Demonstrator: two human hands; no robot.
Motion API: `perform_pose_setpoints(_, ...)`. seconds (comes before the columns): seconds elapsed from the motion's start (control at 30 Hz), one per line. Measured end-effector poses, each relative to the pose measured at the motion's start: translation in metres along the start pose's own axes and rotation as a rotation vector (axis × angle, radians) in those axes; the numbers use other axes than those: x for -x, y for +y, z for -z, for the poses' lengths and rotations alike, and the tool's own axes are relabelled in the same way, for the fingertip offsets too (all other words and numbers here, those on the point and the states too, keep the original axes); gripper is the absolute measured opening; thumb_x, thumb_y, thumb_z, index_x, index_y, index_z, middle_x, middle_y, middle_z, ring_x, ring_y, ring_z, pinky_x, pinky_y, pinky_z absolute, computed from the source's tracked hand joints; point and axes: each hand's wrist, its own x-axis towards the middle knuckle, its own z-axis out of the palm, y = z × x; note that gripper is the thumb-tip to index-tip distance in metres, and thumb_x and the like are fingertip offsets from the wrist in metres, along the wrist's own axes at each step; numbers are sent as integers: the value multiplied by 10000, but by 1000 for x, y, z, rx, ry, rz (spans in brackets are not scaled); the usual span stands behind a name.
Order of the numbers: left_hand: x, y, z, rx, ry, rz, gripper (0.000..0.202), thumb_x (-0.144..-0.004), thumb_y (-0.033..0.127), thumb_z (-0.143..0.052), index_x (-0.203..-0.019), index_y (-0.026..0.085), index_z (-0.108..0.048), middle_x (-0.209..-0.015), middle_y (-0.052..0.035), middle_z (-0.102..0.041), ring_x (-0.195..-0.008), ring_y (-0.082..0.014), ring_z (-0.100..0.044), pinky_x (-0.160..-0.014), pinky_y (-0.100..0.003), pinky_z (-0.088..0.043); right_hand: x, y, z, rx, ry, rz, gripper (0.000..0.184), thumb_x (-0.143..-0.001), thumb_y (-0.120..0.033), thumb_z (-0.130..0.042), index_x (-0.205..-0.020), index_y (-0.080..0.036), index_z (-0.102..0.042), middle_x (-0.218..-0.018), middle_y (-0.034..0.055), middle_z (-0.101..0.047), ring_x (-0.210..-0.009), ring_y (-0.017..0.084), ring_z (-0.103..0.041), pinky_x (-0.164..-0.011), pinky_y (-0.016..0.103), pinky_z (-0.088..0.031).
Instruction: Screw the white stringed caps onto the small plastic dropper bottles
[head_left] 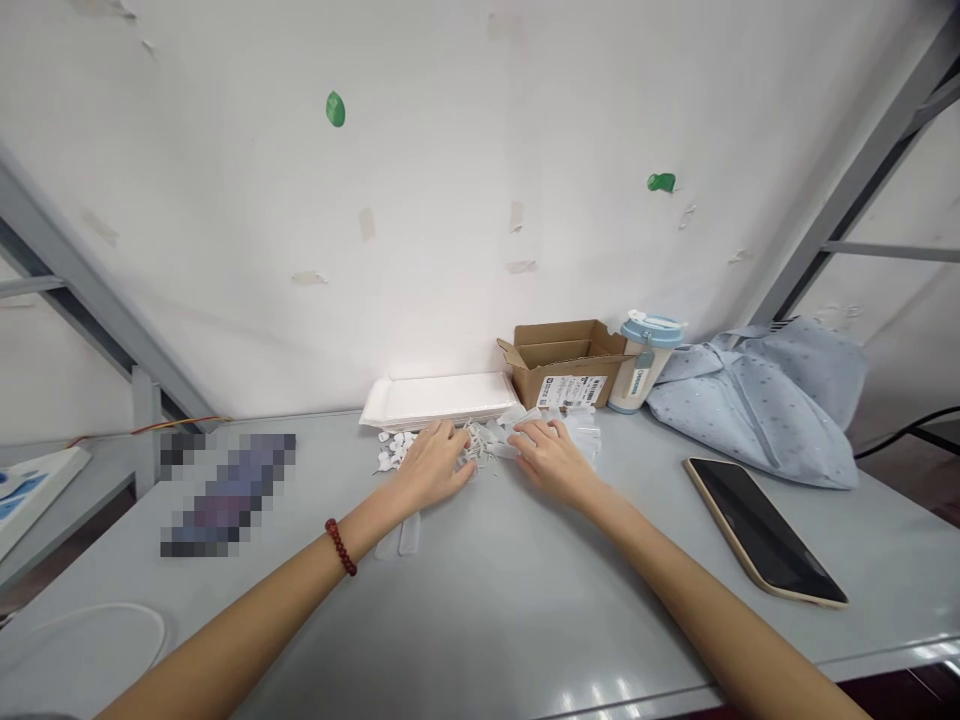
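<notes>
Your two forearms, the left (262,610) and the right (705,605), lie nearest the head camera, reaching forward over the grey table (480,620). Between your fingertips sits the heap of thin whitish strings (478,437), level with both hands and tangled enough that it shows no clear long axis; your left hand (433,465) is nearer, its fingers against the heap's left edge. Small white pieces (391,452) cluster just left of that hand. Your right hand (555,462) has the clear strips (585,437) beside and beyond it, fanned so their long axes differ. Two more clear pieces (409,535) lie near your left wrist, long axes pointing roughly away from you. Both hands are palm down with loosely bent fingers; you cannot tell from this view whether either pinches anything. Beyond the heap lies the white packet (442,397).
</notes>
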Motion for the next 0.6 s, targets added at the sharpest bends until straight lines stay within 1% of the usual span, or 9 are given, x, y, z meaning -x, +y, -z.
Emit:
perform_pose_setpoints(0.1, -3, 0, -4, 7, 14, 82, 199, -828, 215, -428, -772, 156, -610, -838, -111, -587, -864, -278, -550, -726, -370, -435, 0, -1, -5, 33, -3, 5, 196, -842, -99, -505, -1010, -138, -597, -1111, 145, -602, -989, 272, -524, -842, 417, -330)
perform_pose_setpoints(0.23, -8, -2, -3, 78, 27, 136, 207, -796, 176, -429, -686, 173, -604, -783, -81, -607, -806, -237, -568, -688, -322, -431, -2, -2, -6, 82, 6, 42, 241, -840, -34, -458, -1006, -144, -595, -1158, 139, -588, -1028, 280, -496, -881, 453, -311)
perform_pose_setpoints(0.3, -9, -2, 2, 128, 48, 142, 203, -784, 182, -433, -675, 179, -605, -781, -72, -614, -820, -234, -567, -708, -321, -427, -3, -4, -5, 104, 1, 78, 254, -841, -20, -448, -1012, -146, -589, -1146, 131, -596, -1025, 271, -494, -897, 461, -304)
perform_pose_setpoints(0.43, -5, -6, 19, 250, 94, 182, 205, -777, 237, -446, -661, 190, -608, -772, -50, -631, -797, -219, -571, -713, -315, -428, -4, -9, -4, 117, -23, 120, 260, -847, -8, -431, -1010, -141, -583, -972, 107, -649, -950, 245, -518, -895, 451, -311)
perform_pose_setpoints(0.53, 6, -14, 30, 369, 115, 252, 219, -781, 297, -463, -679, 194, -627, -748, -24, -663, -723, -190, -585, -676, -290, -440, -3, -11, -5, 87, -3, 105, 279, -859, -2, -404, -1028, -139, -579, -891, 93, -662, -924, 231, -527, -907, 453, -301)
perform_pose_setpoints(0.6, 17, -22, 33, 451, 132, 320, 232, -775, 340, -485, -690, 190, -641, -743, -20, -686, -703, -187, -600, -655, -281, -451, -3, -12, -5, 69, 10, 92, 284, -861, -2, -397, -1030, -139, -581, -865, 90, -664, -911, 229, -532, -911, 459, -299)
